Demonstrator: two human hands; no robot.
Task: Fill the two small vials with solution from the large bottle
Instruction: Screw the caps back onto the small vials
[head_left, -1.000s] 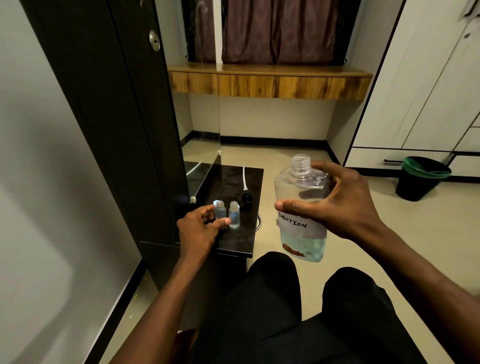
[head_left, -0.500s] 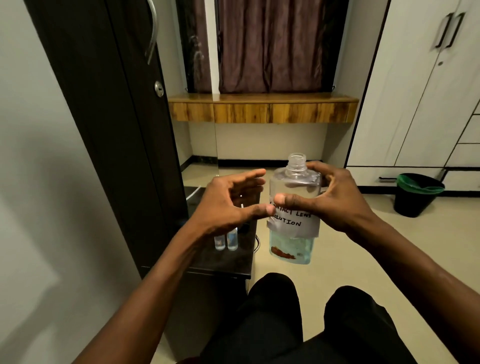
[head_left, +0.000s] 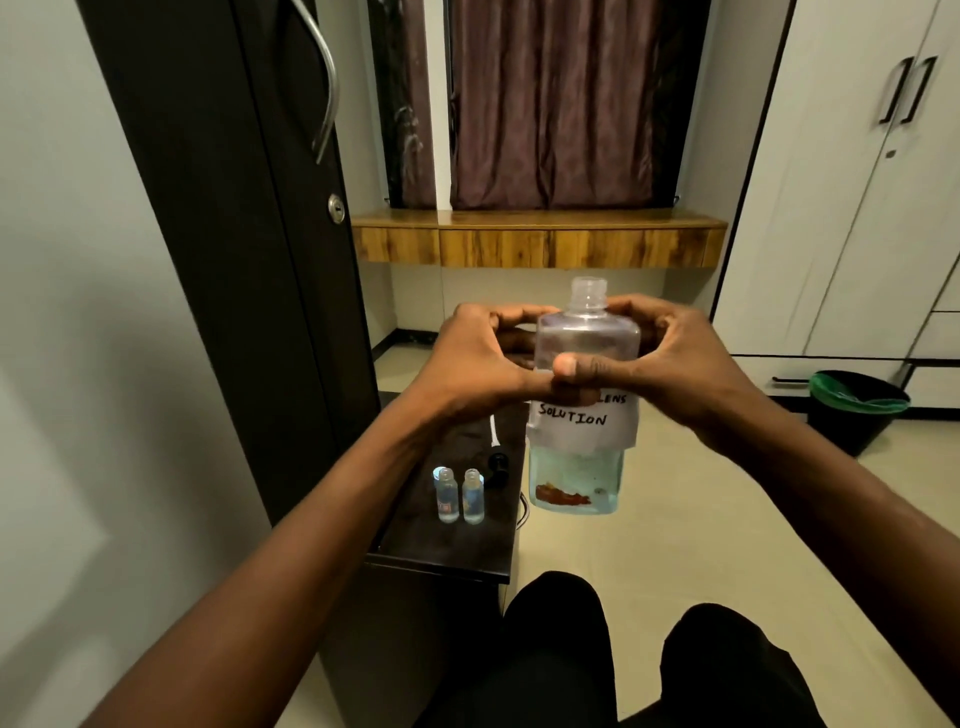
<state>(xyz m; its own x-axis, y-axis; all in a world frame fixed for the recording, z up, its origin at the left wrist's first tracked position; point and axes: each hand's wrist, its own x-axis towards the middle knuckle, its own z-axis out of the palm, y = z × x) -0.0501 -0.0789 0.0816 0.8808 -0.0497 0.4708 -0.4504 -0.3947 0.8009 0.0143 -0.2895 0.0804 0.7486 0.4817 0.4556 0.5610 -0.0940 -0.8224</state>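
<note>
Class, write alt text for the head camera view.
Both hands, left hand and right hand, hold an uncapped large bottle upright, labelled SOLUTION. Two small vials stand open on the dark table below.

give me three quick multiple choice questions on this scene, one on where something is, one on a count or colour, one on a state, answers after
1. Where do the small vials stand?
A. on the dark table
B. on the wooden shelf
C. on the floor by the bin

2. How many small vials are there?
A. one
B. two
C. four

3. What state is the large bottle in?
A. capped and lying flat
B. upright with its neck open
C. tipped over a vial

Answers:
1. A, both vials stand side by side on the dark table, below the left hand.
2. B, two vials show, with a small black cap behind them.
3. B, the left hand and the right hand hold the bottle upright and no cap sits on its neck.
</note>
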